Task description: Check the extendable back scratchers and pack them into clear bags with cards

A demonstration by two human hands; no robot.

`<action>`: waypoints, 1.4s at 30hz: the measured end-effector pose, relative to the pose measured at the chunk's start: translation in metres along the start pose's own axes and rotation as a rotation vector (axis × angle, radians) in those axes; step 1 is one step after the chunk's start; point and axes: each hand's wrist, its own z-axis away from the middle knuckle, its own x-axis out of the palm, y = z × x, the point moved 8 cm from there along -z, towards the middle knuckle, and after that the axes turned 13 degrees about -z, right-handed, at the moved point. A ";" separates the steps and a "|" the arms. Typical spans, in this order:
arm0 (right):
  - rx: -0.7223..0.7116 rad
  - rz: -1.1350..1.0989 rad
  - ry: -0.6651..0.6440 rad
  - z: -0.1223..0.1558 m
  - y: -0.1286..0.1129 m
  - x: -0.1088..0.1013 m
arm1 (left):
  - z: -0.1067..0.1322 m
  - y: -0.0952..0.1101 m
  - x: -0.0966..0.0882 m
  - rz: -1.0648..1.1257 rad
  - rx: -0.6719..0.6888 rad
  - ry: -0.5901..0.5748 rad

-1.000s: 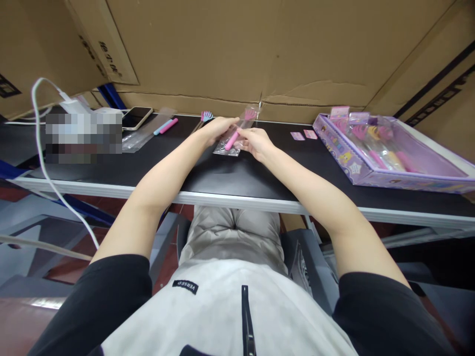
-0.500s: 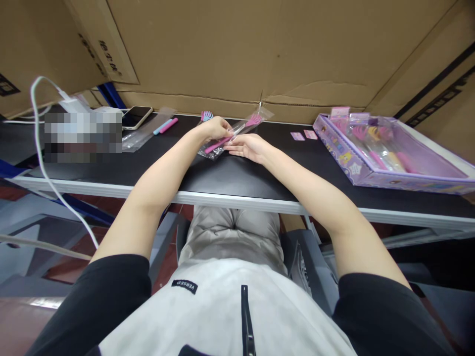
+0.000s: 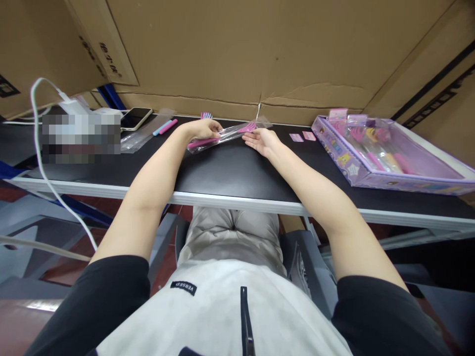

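A pink back scratcher (image 3: 203, 143) in a clear plastic bag (image 3: 232, 132) lies slanted above the black table, its claw end up and to the right. My left hand (image 3: 203, 129) is closed on it near the handle. At the claw end, my right hand (image 3: 262, 141) grips the bagged scratcher between thumb and fingers, with the other fingers stretched out below. Behind my left hand, the blue and pink claws (image 3: 206, 115) of other scratchers show; the rest of them is hidden.
Right, a purple display box (image 3: 356, 173) holds several bagged scratchers. Two small pink cards (image 3: 302, 136) lie beside it. On the left are blue and pink handles (image 3: 165, 127), clear bags (image 3: 139, 136), a phone (image 3: 136, 118) and a white cable (image 3: 44, 163). Cardboard (image 3: 237, 54) stands behind.
The bagged scratcher has been lowered to a flatter slant and shifted left at its handle end. My left hand has moved left, my right hand right toward the claw.
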 end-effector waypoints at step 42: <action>-0.044 0.121 0.145 -0.023 -0.043 -0.057 | 0.014 -0.010 -0.003 -0.350 -0.180 -0.207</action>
